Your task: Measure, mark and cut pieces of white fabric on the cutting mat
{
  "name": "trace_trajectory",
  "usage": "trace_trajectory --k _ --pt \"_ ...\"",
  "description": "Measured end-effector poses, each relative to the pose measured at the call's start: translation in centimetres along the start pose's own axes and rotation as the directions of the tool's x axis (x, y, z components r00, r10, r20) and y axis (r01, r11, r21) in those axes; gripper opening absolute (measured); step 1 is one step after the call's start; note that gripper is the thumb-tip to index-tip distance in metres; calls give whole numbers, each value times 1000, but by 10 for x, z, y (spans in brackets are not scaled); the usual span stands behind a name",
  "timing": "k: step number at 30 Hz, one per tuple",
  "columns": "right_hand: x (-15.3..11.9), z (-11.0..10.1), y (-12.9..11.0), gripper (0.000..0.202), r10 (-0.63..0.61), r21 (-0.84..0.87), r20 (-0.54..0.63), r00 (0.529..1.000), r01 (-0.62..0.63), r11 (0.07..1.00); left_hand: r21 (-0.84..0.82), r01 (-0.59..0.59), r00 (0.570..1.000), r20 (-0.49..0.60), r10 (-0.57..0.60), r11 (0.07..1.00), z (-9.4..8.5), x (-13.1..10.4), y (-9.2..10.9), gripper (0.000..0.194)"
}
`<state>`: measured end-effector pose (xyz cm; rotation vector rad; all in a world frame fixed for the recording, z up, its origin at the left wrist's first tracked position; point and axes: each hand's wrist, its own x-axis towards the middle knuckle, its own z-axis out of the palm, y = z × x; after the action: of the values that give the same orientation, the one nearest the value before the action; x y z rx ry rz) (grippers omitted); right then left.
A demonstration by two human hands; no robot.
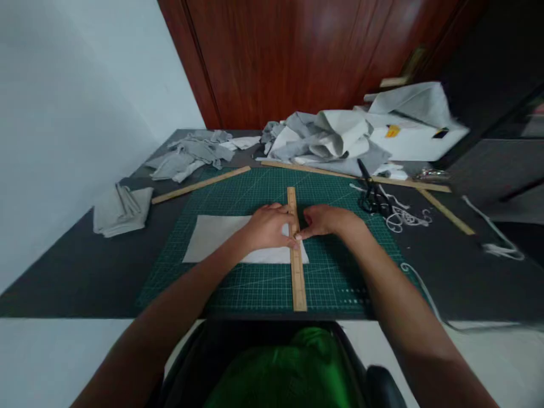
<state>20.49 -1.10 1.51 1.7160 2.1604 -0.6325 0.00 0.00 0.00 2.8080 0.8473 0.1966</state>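
Note:
A wooden ruler (pixel 298 283) lies upright in my view across the right part of a white fabric piece (pixel 221 232). The fabric rests flat on a green gridded cutting mat (pixel 250 289). My left hand (pixel 270 226) is spread over the fabric, its fingers and thumb pressing on the ruler. On the ruler's other side, my right hand (pixel 321 221) has curled fingers, and its thumb side touches the ruler's right edge near the fabric's end. Whatever sits between those fingertips, if anything, is too small to make out.
Black scissors (pixel 373 195) and tangled white cord (pixel 403 215) lie right of the mat. Wooden strips (pixel 202 184) lie around it. Folded cloth (pixel 123 209) sits at left, grey scraps (pixel 191 153) behind. A fabric heap (pixel 323 136) and white box (pixel 416 136) stand at the back.

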Motion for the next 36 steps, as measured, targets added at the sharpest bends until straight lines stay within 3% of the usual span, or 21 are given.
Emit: trace_trajectory --k 21,25,30,33,36 --pt "2 1 2 67 14 41 -35 999 -12 999 3 -2 1000 -16 2 1000 1 0 -1 37" --pt "0 1 12 52 -72 112 -18 997 73 991 18 -4 1000 -21 4 1000 3 0 -3 40" --pt "-2 2 43 25 -261 469 21 965 221 855 41 3 999 -42 -1 999 9 0 -7 53" --pt "2 5 52 34 -261 621 -64 963 244 745 46 1 999 -45 1 999 11 -1 -8 55" --pt "11 11 49 47 -169 708 -142 975 220 671 46 1 999 -42 1 999 10 -1 -8 54"
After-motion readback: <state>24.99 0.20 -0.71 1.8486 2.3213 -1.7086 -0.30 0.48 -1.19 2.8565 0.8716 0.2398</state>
